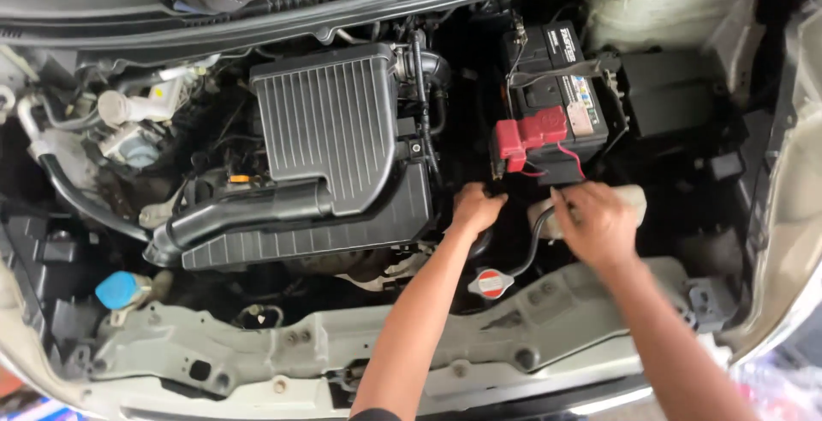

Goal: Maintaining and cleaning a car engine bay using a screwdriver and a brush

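The left hand [476, 209] is reaching down beside the ribbed black plastic air filter box [330, 130], fingers curled; whether it is gripping anything is unclear. The right hand [597, 222] is resting, fingers bent, on the translucent white plastic reservoir [635, 194], near the black rectangular battery [556, 100].

We find the air filter housing [330, 130] at the centre of the engine bay, with its intake duct [240, 211] running off to its left. The battery [556, 87] sits to its right, behind the coolant reservoir [591, 203]. Our left hand [475, 209] lies between housing and reservoir; our right hand [598, 224] rests on the reservoir. The radiator cap [491, 283] lies before both hands, just behind the front crossmember [257, 352].
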